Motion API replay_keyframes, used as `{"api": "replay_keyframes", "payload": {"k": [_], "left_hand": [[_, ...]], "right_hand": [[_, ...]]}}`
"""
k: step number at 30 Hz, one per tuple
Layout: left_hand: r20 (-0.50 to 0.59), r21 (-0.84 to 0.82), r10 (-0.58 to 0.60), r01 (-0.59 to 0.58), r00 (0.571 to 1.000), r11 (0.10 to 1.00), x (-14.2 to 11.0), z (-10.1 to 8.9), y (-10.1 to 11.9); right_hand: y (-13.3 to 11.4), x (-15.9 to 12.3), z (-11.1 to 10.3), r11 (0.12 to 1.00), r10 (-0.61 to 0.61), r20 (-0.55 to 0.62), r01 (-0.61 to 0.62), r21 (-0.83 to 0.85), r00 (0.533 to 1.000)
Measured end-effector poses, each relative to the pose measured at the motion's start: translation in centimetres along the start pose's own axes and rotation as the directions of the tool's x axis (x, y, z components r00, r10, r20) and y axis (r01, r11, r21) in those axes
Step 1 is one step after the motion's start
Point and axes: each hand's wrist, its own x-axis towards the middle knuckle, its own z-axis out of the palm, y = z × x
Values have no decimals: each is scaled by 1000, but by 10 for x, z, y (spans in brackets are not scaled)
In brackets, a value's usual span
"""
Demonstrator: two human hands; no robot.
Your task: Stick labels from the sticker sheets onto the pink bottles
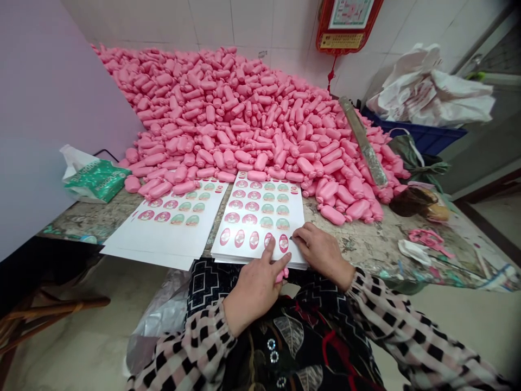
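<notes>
Worn, paint-stained table (366,244) stands in a corner with white tiles (236,21), and a big heap of pink sausage-shaped pieces (223,119) covers its back part, up to the wall. At lower centre lies a stack of printed label sheets (260,217), with oval labels in rows; a second stack of label sheets (171,228) is just beside it on the left. The two hands are near each other but apart, both at the near part of the first stack. The left hand (254,290) has its index finger on the top sheet and seems to hold a small pink piece (281,275) under the fingers. The right hand (321,252) rests on the sheet's right side; whether its fingertips (299,233) grip something, I cannot tell. At upper right, a white plastic bag (431,92) lies on a blue plastic crate (423,133).
</notes>
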Motion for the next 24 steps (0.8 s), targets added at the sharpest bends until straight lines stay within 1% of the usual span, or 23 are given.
{"api": "replay_keyframes", "payload": {"k": [5,9,13,16,19,22,24], "left_hand": [[-2,36,-10,11,1000,999,-3,4,-1],[-5,-21,-21,21,1000,1000,-3,7,-2],[-37,-64,-19,16,999,998,-2,9,-3],[-53,-12,-3,3,999,1000,-2,12,-4],[-56,102,10,-4,998,995,-2,15,-3],[-68,216,14,1,998,976,-1,19,-2],[-76,257,24,-4,997,967,-1,21,-2]], "right_hand": [[4,2,-3,998,-49,47,48,29,998],[5,2,-3,997,-61,74,58,45,995],[7,-1,-2,994,-72,77,65,87,994],[6,-4,-1,989,-74,76,63,130,994],[2,-9,5,977,-31,47,20,212,998],[-4,-13,14,951,80,-12,-72,299,997],[-8,-14,18,936,144,-40,-123,330,989]]}}
